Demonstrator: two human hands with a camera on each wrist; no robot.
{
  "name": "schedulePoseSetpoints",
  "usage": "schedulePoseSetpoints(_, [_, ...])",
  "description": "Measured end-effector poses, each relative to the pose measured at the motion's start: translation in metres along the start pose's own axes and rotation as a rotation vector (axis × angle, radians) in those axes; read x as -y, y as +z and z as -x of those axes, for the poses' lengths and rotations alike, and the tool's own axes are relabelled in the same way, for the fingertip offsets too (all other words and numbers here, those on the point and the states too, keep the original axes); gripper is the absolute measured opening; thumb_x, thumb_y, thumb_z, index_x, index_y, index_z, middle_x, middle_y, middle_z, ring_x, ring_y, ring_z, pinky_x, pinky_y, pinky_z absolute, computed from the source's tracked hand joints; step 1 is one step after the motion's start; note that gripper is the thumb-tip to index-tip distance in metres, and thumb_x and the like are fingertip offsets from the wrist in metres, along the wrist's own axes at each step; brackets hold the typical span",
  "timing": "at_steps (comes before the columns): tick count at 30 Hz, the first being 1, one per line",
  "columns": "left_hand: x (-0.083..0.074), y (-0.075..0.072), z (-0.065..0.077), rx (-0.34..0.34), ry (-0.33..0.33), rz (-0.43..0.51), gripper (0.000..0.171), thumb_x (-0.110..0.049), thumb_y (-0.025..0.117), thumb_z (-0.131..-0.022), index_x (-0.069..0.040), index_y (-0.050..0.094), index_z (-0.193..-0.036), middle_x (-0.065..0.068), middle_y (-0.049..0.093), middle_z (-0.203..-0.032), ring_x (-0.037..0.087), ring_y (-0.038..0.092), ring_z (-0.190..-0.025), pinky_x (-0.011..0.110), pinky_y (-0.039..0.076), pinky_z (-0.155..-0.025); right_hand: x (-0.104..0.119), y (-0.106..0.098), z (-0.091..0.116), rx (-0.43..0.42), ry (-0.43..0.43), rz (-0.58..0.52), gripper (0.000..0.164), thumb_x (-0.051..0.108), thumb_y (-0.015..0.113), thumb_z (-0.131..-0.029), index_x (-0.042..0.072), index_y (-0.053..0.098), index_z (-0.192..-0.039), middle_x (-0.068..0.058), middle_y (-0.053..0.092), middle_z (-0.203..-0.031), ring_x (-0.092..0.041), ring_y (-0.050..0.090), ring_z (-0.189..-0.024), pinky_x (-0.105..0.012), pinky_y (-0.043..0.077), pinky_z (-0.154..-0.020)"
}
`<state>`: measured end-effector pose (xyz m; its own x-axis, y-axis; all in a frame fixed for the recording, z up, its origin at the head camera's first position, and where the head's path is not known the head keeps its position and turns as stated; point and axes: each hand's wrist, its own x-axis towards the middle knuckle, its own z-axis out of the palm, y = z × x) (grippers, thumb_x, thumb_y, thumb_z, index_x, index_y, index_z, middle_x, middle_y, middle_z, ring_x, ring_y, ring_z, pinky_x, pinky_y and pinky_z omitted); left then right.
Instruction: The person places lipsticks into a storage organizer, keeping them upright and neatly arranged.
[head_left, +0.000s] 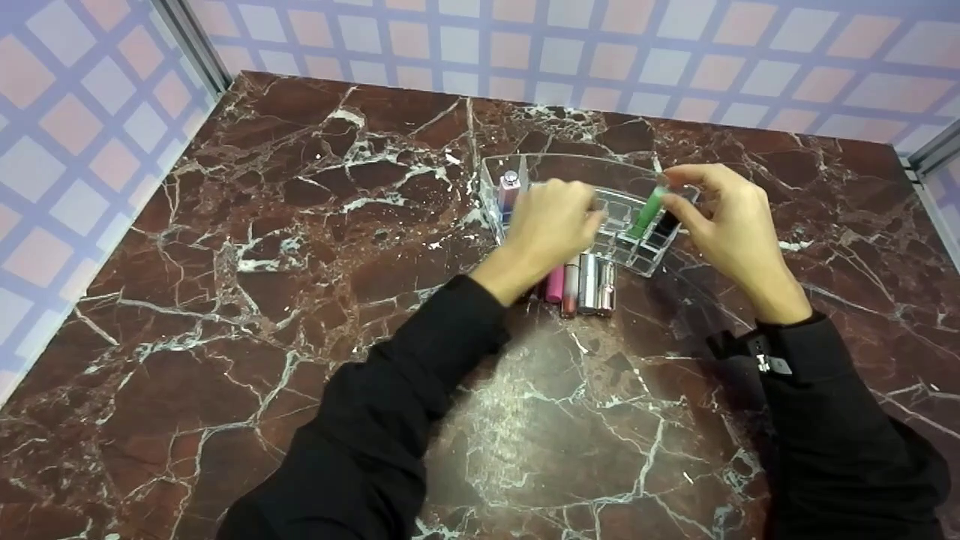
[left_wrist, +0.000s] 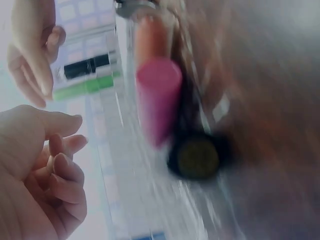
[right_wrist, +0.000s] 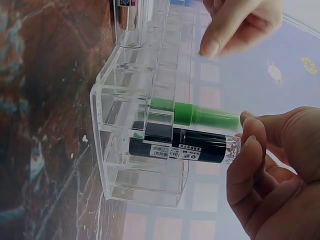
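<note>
A clear curved organizer (head_left: 577, 161) with small compartments stands on the marbled table. In it, a slim green tube with a translucent top (right_wrist: 212, 116) leans beside a black labelled tube (right_wrist: 200, 145). My right hand (head_left: 735, 221) pinches the green tube's top end between thumb and finger; the black tube's clear tip lies close to its fingers. The left hand (head_left: 551, 221) hovers over the organizer's left-middle part, fingers loosely curled and holding nothing. It hides part of the compartments. A pink-and-silver tube (head_left: 510, 187) stands in the left end.
In front of the organizer lies a row: a pink tube (head_left: 555, 285), a reddish tube with a clear body (head_left: 570, 289), a silver tube (head_left: 589, 283) and a shiny rose-toned tube (head_left: 607, 289). A dark round end (left_wrist: 197, 157) shows beside the pink one. Patterned panels (head_left: 450, 45) border the table.
</note>
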<state>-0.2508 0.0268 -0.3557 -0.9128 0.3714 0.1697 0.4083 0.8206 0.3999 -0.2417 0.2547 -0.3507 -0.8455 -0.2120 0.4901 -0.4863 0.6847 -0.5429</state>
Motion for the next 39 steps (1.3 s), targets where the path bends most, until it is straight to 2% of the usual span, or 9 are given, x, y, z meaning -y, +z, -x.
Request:
schedulePoseSetpoints(3, [0.011, -0.006, 0.006, -0.017, -0.019, 0.002, 0.023, -0.028, 0.063, -0.104, -0.012, 0.075, -0.093, -0.004, 0.064, -0.071, 0.004, 0.042, -0.052, 0.018, 0.037, -0.051, 0.001, 0.0, 0.0, -0.03, -0.03, 0.033, 0.027, 0.011, 0.077, -0.094, 0.003, 0.073, -0.12, -0.01, 0.069, -0.115, -0.003, 0.047, -0.063, -0.014, 0.038, -0.058])
schedulePoseSetpoints(6, [0.019, -0.011, 0.011, -0.01, -0.035, -0.009, 0.028, -0.03, 0.065, -0.103, -0.012, 0.072, -0.083, -0.005, 0.059, -0.066, 0.006, 0.042, -0.052, 0.02, 0.037, -0.049, 0.004, 0.001, -0.001, -0.073, -0.056, 0.056, 0.026, 0.012, 0.078, -0.094, 0.003, 0.073, -0.117, -0.009, 0.065, -0.112, -0.008, 0.044, -0.061, -0.015, 0.035, -0.056])
schedulePoseSetpoints(10, [0.026, -0.017, 0.017, 0.014, -0.032, -0.03, 0.043, -0.03, 0.066, -0.102, -0.017, 0.054, -0.063, -0.008, 0.042, -0.055, 0.006, 0.035, -0.048, 0.02, 0.031, -0.046, 0.011, 0.001, 0.001, -0.131, -0.113, 0.082, 0.023, 0.012, 0.079, -0.093, 0.0, 0.072, -0.111, -0.01, 0.063, -0.105, -0.008, 0.043, -0.062, -0.015, 0.034, -0.057])
schedulePoseSetpoints(13, [0.03, -0.019, 0.02, 0.035, -0.035, -0.039, 0.052, -0.03, 0.066, -0.101, -0.019, 0.041, -0.057, -0.01, 0.032, -0.05, 0.005, 0.029, -0.045, 0.021, 0.025, -0.044, 0.017, 0.002, 0.002, -0.126, -0.17, 0.083, 0.021, 0.012, 0.079, -0.093, -0.001, 0.071, -0.107, -0.012, 0.064, -0.098, -0.006, 0.043, -0.063, -0.012, 0.035, -0.057])
schedulePoseSetpoints(15, [0.033, -0.02, 0.022, 0.051, -0.05, -0.042, 0.055, -0.032, 0.067, -0.101, -0.019, 0.039, -0.056, -0.01, 0.03, -0.049, 0.005, 0.027, -0.044, 0.021, 0.023, -0.042, 0.022, 0.003, 0.003, -0.108, -0.198, 0.082, 0.02, 0.012, 0.079, -0.093, -0.001, 0.071, -0.107, -0.012, 0.064, -0.095, -0.005, 0.043, -0.062, -0.012, 0.035, -0.056])
schedulePoseSetpoints(21, [0.04, -0.02, 0.027, 0.113, -0.103, -0.064, 0.053, -0.038, 0.07, -0.099, -0.019, 0.041, -0.058, -0.009, 0.031, -0.052, 0.006, 0.027, -0.046, 0.021, 0.023, -0.042, 0.032, 0.014, 0.006, -0.036, -0.245, 0.056, 0.016, 0.012, 0.078, -0.093, -0.001, 0.072, -0.101, -0.01, 0.068, -0.091, -0.005, 0.045, -0.059, -0.01, 0.036, -0.054])
schedulePoseSetpoints(27, [0.042, -0.018, 0.03, 0.146, -0.118, -0.113, 0.054, -0.044, 0.071, -0.098, -0.019, 0.04, -0.061, -0.009, 0.031, -0.054, 0.006, 0.029, -0.047, 0.022, 0.023, -0.043, 0.043, 0.036, 0.01, 0.11, -0.323, 0.033, 0.013, 0.01, 0.076, -0.093, -0.001, 0.072, -0.096, -0.011, 0.073, -0.091, -0.015, 0.06, -0.069, -0.012, 0.043, -0.068])
schedulePoseSetpoints(34, [0.038, -0.015, 0.029, 0.168, -0.138, -0.204, 0.051, -0.052, 0.069, -0.096, -0.019, 0.043, -0.066, -0.007, 0.038, -0.058, 0.011, 0.039, -0.054, 0.025, 0.032, -0.05, 0.059, 0.053, 0.016, 0.301, -0.291, 0.03, 0.015, 0.021, 0.076, -0.095, 0.006, 0.075, -0.098, -0.006, 0.074, -0.091, -0.015, 0.068, -0.078, -0.036, 0.058, -0.071])
schedulePoseSetpoints(39, [0.037, -0.012, 0.028, 0.205, -0.155, -0.246, 0.05, -0.057, 0.068, -0.095, -0.019, 0.047, -0.069, -0.006, 0.043, -0.062, 0.013, 0.044, -0.058, 0.028, 0.035, -0.055, 0.067, 0.063, 0.014, 0.378, -0.326, 0.05, 0.016, 0.024, 0.077, -0.095, 0.008, 0.076, -0.098, -0.006, 0.076, -0.093, -0.02, 0.07, -0.079, -0.039, 0.059, -0.075])
